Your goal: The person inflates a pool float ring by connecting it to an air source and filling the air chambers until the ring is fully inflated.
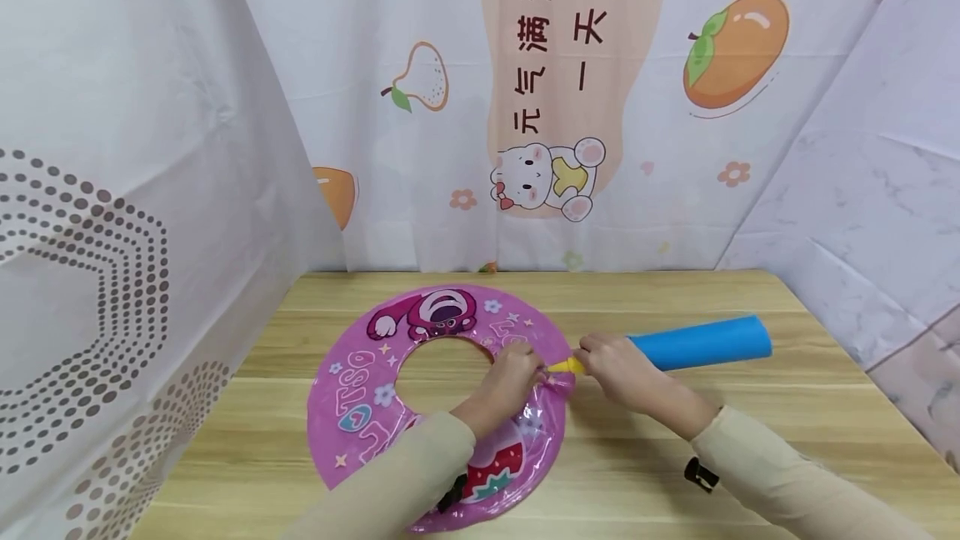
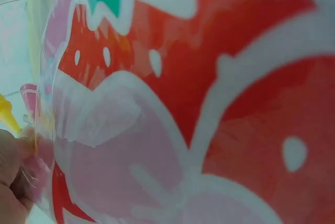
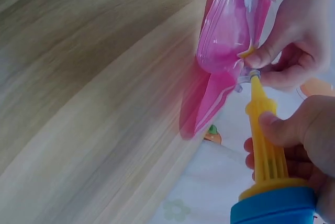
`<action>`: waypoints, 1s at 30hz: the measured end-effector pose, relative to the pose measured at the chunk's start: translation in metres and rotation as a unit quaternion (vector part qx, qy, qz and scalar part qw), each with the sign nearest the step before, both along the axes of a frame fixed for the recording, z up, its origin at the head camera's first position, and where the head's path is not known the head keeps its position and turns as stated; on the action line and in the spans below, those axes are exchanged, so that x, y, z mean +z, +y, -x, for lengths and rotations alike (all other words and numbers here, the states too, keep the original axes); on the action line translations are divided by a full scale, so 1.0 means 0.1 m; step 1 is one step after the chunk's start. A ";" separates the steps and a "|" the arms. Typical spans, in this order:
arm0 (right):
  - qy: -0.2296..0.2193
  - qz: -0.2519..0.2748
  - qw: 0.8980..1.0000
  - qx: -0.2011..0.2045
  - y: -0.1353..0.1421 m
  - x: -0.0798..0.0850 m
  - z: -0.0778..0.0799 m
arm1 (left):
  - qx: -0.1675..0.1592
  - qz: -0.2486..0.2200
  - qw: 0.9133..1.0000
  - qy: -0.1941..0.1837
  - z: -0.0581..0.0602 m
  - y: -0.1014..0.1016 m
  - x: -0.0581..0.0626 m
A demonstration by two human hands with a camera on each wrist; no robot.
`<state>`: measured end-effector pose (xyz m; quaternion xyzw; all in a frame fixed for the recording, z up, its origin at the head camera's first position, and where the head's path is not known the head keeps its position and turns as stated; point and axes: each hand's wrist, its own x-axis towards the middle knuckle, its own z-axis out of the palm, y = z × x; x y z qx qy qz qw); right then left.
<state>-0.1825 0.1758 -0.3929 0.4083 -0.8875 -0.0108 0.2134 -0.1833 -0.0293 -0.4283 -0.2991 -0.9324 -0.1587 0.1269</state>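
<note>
A pink inflatable swim ring [image 1: 327,419] with cartoon, flower and strawberry prints lies on the table, its surface puffed out but wrinkled near the valve. At its right side my left hand [image 1: 512,382] pinches the clear valve [image 3: 249,75]. My right hand [image 1: 617,367] grips the ridged yellow nozzle [image 3: 268,145] of a blue hand pump [image 1: 701,344], whose barrel points off to the right. In the right wrist view the nozzle's thin tip sits at the valve's mouth, beside the left fingertips. The strawberry print [image 2: 251,109] fills most of the left wrist view.
Under everything is a wood-grain table [image 1: 675,473]. A white printed curtain [image 1: 420,215] hangs along its back edge, with more sheeting on the left and right. Dark straps sit below both sleeves.
</note>
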 end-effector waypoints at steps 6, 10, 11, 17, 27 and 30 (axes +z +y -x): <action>-0.015 0.030 0.999 -0.016 -0.01 -0.01 0.00 | -0.017 -0.030 0.999 0.000 0.03 -0.01 0.02; -0.072 0.043 0.996 -0.031 -0.03 0.02 -0.01 | -0.033 -0.035 0.998 0.028 0.05 -0.03 0.02; -0.085 0.046 0.995 -0.035 -0.03 0.03 -0.01 | -0.036 -0.037 0.998 0.035 0.06 -0.03 0.02; -0.044 0.060 0.997 -0.014 -0.03 -0.03 0.04 | -0.042 -0.062 0.997 0.037 0.09 -0.06 0.05; 0.060 0.064 0.996 0.018 -0.07 -0.11 0.07 | -0.051 -0.045 0.998 0.014 0.13 -0.10 0.10; -0.030 0.073 0.997 0.001 -0.09 -0.06 0.05 | -0.052 -0.032 0.998 0.013 0.11 -0.13 0.08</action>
